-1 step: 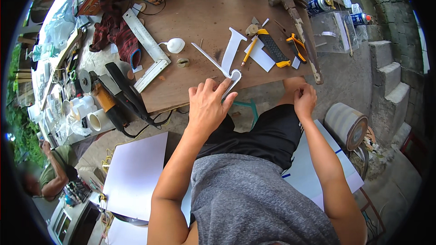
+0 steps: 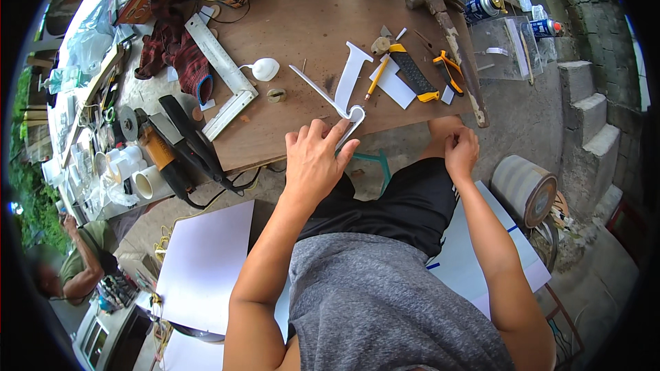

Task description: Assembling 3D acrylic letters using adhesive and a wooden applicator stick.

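Observation:
My left hand (image 2: 315, 158) is at the table's near edge, its index finger and thumb closed on the curved lower end of a white letter-shaped piece (image 2: 353, 74). A thin white strip (image 2: 315, 86) runs from that curve up to the left. My right hand (image 2: 462, 152) rests by my right knee with its fingers curled in; whatever they hold, if anything, is hidden. Beside the white piece lie a yellow pencil (image 2: 376, 79), a white offcut (image 2: 395, 86) and a black-and-yellow tool handle (image 2: 414, 72). A white squeeze bottle (image 2: 265, 69) with a thin nozzle stands left of the strip.
On the brown tabletop (image 2: 289, 24) are a metal square (image 2: 220, 55), a hammer (image 2: 454, 41) and yellow-black pliers (image 2: 449, 72). An angle grinder (image 2: 159, 148) lies at the left. White boards (image 2: 206, 261) flank me; a round tin (image 2: 526, 192) is at right. Another person (image 2: 82, 261) is far left.

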Tool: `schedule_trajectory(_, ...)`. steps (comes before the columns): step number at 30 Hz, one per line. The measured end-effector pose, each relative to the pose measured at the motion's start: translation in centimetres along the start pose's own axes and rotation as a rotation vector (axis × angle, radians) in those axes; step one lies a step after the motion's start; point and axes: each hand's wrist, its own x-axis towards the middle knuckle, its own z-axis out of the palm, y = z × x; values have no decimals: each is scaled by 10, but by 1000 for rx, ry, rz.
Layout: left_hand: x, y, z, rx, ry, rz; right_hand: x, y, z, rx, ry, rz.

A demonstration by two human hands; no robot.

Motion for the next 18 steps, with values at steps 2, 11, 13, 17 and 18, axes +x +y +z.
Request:
schedule_trajectory(2, 1, 0, 0, 1, 1, -1, 0, -1, 0, -3, -7, 10)
schedule_trajectory(11, -13, -2, 0, -113, 74, -21, 1, -1, -2, -2, -14, 20)
schedule_trajectory(13, -28, -2, -5, -161, 77, -94, 0, -3, -5, 11, 24, 1)
schedule_trajectory(17, -60, -14, -1, -269, 13, -216, -9, -19, -21, 132, 21, -175)
schedule_trajectory(18, -62, -16, -2, -271, 21, -212, -11, -38, -35, 165, 2, -270)
